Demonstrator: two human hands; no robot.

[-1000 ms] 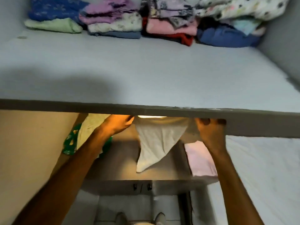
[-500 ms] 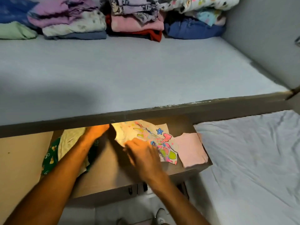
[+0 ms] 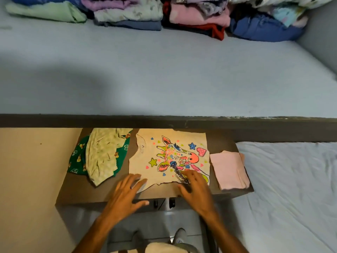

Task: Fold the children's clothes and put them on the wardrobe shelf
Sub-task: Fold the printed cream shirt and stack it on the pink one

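Observation:
A cream child's T-shirt [image 3: 169,157] with a bright giraffe print lies flat, print up, on the low brown table [image 3: 76,190]. My left hand [image 3: 125,196] rests open, fingers spread, at the shirt's near left corner. Flat on the near right part of the shirt lies my right hand [image 3: 196,190], fingers apart. A pale yellow garment [image 3: 102,154] is crumpled over a green printed one [image 3: 77,159] at the table's left. A folded pink piece [image 3: 228,169] sits at the table's right end. Above, the grey wardrobe shelf [image 3: 164,75] carries stacks of folded clothes [image 3: 197,15] along its back.
The shelf's dark front edge [image 3: 164,121] overhangs the far side of the table. A bed with a white sheet [image 3: 291,189] adjoins the table on the right. A beige wall [image 3: 32,170] stands to the left. The shelf's grey side wall [image 3: 321,42] closes its right end.
The shirt hung from both hands under the shelf edge, was turned print up and laid on the table. Both hands have since slid to its near edge, flattening it.

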